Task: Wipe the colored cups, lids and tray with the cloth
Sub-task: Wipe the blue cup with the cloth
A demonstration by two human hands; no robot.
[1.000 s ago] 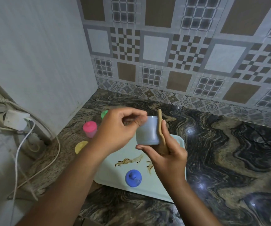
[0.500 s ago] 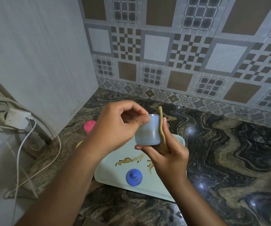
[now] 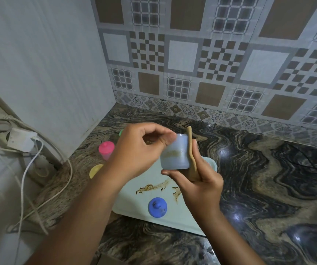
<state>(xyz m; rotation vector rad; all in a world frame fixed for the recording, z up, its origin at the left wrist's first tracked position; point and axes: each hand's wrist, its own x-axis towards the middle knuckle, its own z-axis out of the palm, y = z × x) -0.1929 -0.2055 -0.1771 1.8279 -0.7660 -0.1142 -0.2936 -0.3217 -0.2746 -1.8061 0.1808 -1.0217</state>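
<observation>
Seen only as two hands and two forearms, all bare skin. Left hand point(image 3: 140, 150) broad across the back, joined to a thick left forearm point(image 3: 81, 217) bare down to the lower edge. Right hand point(image 3: 201, 182) slimmer, on a narrower right forearm point(image 3: 228, 232), likewise bare to the edge. Nails too blurred to judge.

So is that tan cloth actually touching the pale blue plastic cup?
Touching. The head view shows the tan cloth pressed flat along the side of the pale blue plastic cup, no gap between them, backed by the right hand.
</observation>
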